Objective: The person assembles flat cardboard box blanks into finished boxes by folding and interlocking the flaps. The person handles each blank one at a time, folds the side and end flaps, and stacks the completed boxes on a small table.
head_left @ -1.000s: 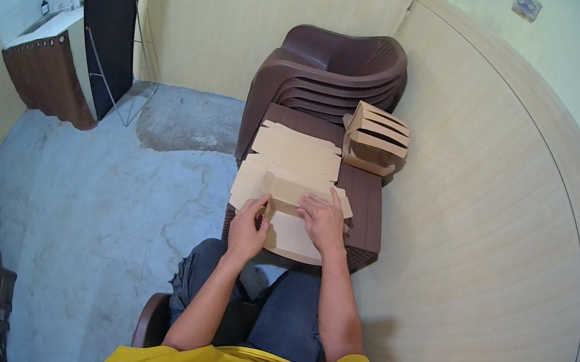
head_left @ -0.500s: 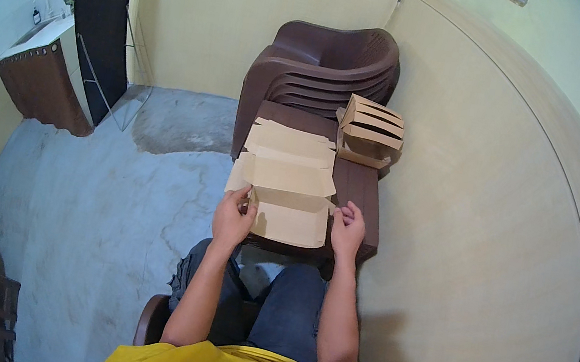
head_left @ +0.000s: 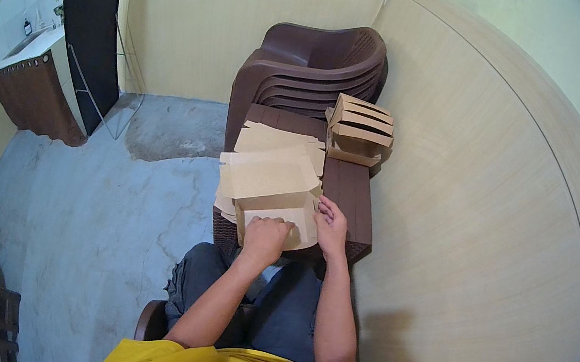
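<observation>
A partly folded brown cardboard box (head_left: 268, 176) lies in front of me, its large lid panel opened away from me and its side walls raised. My left hand (head_left: 266, 240) reaches over the near edge with fingers curled down inside the tray part. What those fingers grip, if anything, is hidden. At the right side wall, my right hand (head_left: 329, 230) is closed, pinching the box near its corner. Under the box are flat cardboard blanks (head_left: 228, 207), which stick out on the left and at the far side.
A brown plastic surface (head_left: 347, 206) carries the cardboard. Stacked brown armchairs (head_left: 309, 69) stand behind it. Several folded cardboard boxes (head_left: 362, 132) sit at the far right, against the pale wall panel (head_left: 484, 213). A black board (head_left: 90, 25) leans at the left.
My left hand has moved from the box's left edge to the right, into the tray. The box has turned slightly and its right wall stands up more. My right hand has shifted slightly left, onto that wall.
</observation>
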Action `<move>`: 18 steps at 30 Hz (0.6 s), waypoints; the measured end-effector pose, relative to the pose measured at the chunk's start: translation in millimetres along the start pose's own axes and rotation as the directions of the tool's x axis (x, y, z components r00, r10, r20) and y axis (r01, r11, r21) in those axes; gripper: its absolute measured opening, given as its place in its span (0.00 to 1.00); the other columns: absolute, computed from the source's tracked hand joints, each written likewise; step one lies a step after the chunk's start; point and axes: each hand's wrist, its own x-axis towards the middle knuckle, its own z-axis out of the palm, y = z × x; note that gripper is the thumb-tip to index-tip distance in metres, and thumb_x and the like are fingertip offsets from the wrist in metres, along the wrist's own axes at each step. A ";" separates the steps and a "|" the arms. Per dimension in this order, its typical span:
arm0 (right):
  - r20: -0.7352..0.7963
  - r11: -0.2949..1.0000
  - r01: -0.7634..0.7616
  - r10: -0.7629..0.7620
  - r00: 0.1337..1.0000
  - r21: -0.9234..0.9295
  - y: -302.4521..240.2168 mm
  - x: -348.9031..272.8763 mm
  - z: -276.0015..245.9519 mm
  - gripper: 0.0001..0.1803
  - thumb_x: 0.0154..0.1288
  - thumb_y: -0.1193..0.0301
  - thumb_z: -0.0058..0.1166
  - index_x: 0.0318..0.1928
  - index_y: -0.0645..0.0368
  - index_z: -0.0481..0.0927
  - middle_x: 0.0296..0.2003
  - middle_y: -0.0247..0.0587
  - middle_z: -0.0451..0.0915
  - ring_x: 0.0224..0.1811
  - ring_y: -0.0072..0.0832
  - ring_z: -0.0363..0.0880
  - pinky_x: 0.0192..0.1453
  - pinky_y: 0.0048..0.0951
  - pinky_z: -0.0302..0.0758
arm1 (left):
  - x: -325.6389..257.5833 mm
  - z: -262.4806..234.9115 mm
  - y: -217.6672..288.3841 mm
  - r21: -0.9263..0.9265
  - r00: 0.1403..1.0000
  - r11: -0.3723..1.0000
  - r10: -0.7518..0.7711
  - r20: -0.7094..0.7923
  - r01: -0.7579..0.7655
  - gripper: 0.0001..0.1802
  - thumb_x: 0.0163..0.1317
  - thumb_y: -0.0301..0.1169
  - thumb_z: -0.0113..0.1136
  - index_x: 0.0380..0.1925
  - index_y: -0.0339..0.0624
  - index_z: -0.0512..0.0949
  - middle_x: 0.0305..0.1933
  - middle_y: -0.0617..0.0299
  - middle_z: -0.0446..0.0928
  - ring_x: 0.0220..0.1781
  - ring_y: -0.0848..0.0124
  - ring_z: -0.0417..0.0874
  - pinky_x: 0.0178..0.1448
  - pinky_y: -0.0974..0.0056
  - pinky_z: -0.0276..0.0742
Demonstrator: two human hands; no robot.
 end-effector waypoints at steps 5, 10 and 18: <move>0.187 0.997 0.031 -0.043 0.981 0.068 -9.6 6.0 -11.2 0.26 0.74 0.87 0.51 0.68 0.58 0.84 0.52 0.39 0.84 0.51 0.20 0.82 0.57 0.23 0.81 | -4.0 8.4 18.5 -0.094 0.983 0.988 -0.137 -0.121 0.126 0.27 0.75 0.43 0.60 0.71 0.49 0.79 0.59 0.44 0.84 0.60 0.40 0.85 0.63 0.29 0.81; 0.282 0.998 0.052 -0.042 0.958 -0.026 -13.2 8.3 -16.3 0.21 0.73 0.85 0.59 0.63 0.59 0.88 0.47 0.37 0.85 0.46 0.20 0.83 0.53 0.25 0.83 | -4.4 4.6 41.4 -0.037 0.965 0.971 -0.238 -0.107 0.236 0.37 0.75 0.61 0.57 0.73 0.48 0.77 0.64 0.40 0.79 0.68 0.36 0.77 0.66 0.11 0.66; 0.243 0.871 0.334 -0.258 0.935 -0.360 -25.2 4.0 -19.6 0.15 0.67 0.77 0.72 0.54 0.54 0.91 0.45 0.43 0.79 0.46 0.32 0.82 0.48 0.33 0.82 | -5.5 11.5 35.7 -0.043 0.973 0.987 -0.160 -0.165 0.155 0.31 0.68 0.41 0.68 0.70 0.48 0.80 0.62 0.46 0.80 0.68 0.42 0.80 0.75 0.18 0.65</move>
